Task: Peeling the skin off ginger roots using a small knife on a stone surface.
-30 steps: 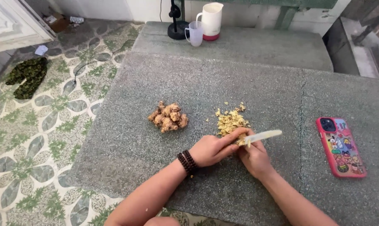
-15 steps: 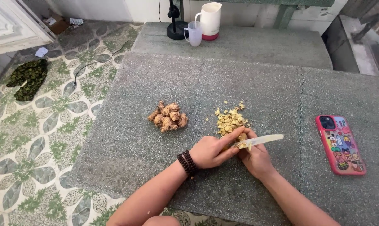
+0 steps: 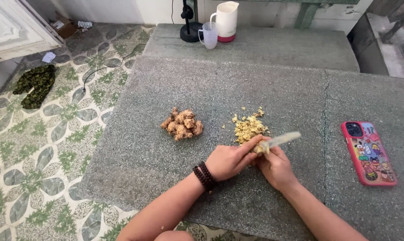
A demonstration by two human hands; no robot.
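Both hands meet near the desk's [image 3: 135, 147] front edge: the left hand [image 3: 231, 159] pinches a small yellow piece [image 3: 259, 148] in its fingers, the right hand [image 3: 277, 167] is clenched round a knife [image 3: 284, 139]. Just behind lie yellow peelings [image 3: 249, 127]; a ginger pile [image 3: 182, 124] sits left, a red phone [image 3: 368, 151] right

A speckled grey stone slab [image 3: 273, 89] carries everything. On it lie a clump of knobbly brown roots [image 3: 182, 124] and, just beside to the right, a heap of yellow chopped pieces [image 3: 249, 126]. Near its right edge lies a red-cased phone [image 3: 368, 152]. A white jug [image 3: 226, 20] and a clear cup [image 3: 209, 35] stand on the farther slab.
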